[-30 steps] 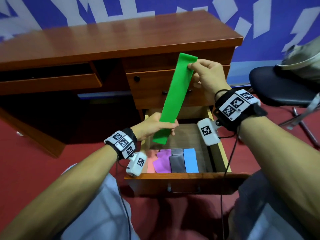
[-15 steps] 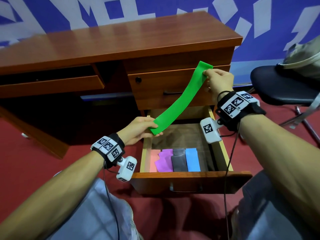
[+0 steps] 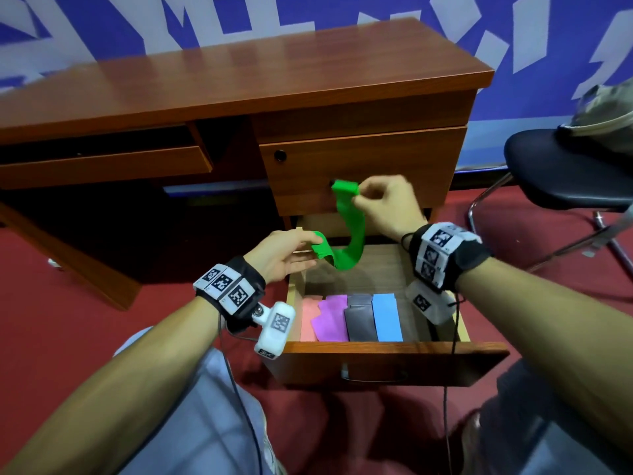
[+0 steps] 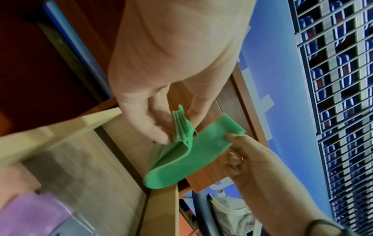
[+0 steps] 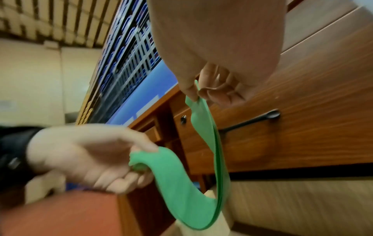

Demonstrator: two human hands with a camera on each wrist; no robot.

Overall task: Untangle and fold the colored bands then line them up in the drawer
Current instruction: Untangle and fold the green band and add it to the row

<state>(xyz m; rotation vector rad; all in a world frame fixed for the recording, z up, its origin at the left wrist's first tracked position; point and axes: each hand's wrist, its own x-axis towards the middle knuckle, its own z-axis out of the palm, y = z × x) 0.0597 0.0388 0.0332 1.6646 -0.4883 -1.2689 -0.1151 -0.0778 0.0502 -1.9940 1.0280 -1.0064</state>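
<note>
Fingers and thumb of the left hand pinch one end of the green band, a narrow grip at the drawer's left rim; the band sags in a loop over the open drawer, then rises to the right hand, which pinches the other end in front of the desk's closed upper drawer front; below, along the drawer's near wall, lie folded bands — pink, purple, grey, blue — side by side.

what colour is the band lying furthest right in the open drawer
Light blue: the blue band lies beside the grey band, clearest in the head view.
</note>
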